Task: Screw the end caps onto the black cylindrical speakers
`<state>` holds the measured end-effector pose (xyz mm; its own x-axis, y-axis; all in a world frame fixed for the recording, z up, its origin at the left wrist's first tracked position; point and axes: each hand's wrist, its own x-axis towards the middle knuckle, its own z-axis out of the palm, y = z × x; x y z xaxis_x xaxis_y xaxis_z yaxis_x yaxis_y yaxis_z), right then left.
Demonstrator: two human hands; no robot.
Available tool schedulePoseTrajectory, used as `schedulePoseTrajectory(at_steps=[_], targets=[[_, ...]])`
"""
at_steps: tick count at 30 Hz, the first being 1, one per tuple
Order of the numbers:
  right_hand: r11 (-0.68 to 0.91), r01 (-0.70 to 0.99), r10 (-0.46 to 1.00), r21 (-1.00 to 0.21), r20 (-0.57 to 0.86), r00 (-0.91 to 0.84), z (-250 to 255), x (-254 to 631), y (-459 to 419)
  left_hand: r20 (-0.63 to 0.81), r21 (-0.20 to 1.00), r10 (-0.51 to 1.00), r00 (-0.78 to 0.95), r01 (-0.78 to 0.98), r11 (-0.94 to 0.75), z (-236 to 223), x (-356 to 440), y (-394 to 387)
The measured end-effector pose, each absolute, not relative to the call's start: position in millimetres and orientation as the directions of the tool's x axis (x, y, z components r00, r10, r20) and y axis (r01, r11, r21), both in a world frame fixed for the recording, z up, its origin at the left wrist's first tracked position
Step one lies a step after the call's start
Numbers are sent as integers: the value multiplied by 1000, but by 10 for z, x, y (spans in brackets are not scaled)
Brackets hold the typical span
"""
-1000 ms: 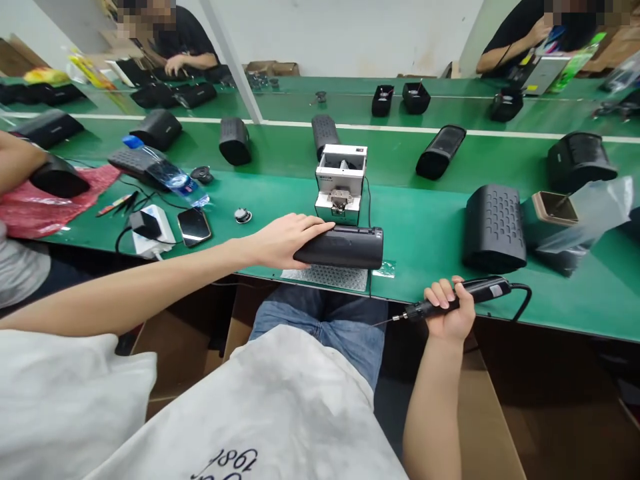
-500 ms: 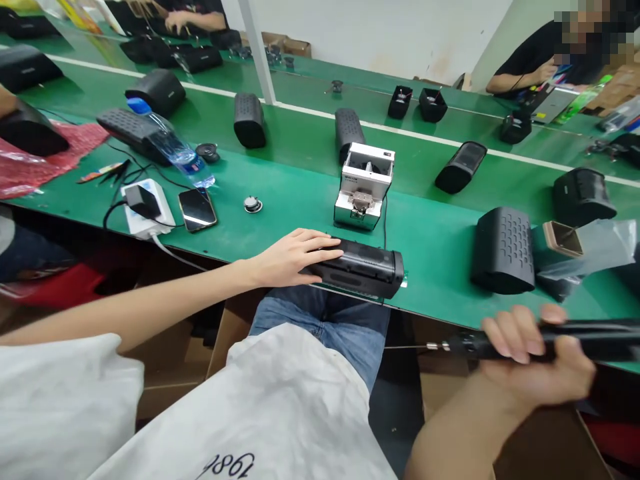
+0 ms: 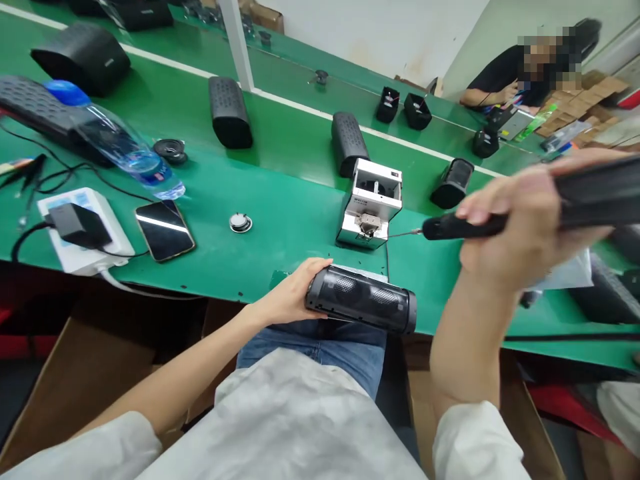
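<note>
Counter [image 3: 285, 233], green, 1 — spans the head view from 9 to 3 o'clock. Speaker [image 3: 365, 300] at its near edge, mesh face up; long axis roughly 9 to 3 o'clock, right end dipping toward 4. Left hand [image 3: 293, 293] is the nearer: fingers curled round the speaker's 9 o'clock end, gripping it. Resting or lifted, cannot tell. From the right hand [image 3: 520, 223] the speaker lies well apart, toward 8 o'clock. Feeder [image 3: 373, 200] stands near the speaker, at its 12 o'clock. Screwdriver [image 3: 595, 193] in the right hand, fingers wrapped round it (blurred), bit pointing to 9 o'clock — tip by the feeder's 4 o'clock side, contact unclear. Tip to speaker: about 7 o'clock.

Counts, large to small: held speaker, 1; dimpled housings [image 3: 230, 113] behind, near centre, 2; feeder, 1; screwdriver, 1; bottle [image 3: 120, 150] at 10 o'clock, 1; phone [image 3: 165, 230], 1; loose round parts [image 3: 241, 222] beside bottle and phone, 2.
</note>
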<state>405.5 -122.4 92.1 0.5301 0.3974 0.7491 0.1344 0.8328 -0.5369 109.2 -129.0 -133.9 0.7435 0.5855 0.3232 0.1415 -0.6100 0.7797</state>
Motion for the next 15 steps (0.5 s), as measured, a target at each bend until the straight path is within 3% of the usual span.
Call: schedulePoseTrajectory(at_steps=[2,4,9,15], targets=[[859,207,356,-469,837,416,836,3869,-943,334,775,586,738,139,-616,-1376,1111,-1281],[809,262,419,-525,829,370,767,3800,-808,311,779,597,740,161,-606,-1408,1121,-1292],[709,339,506,-618,781,366,704,3777,-665,287,796,612,737,172,-581,-1414,1139,-1328],[684,391,461,-615,781,422,686,3705,-547,278,812,615,738,161,-561,-1394,1154,-1309]])
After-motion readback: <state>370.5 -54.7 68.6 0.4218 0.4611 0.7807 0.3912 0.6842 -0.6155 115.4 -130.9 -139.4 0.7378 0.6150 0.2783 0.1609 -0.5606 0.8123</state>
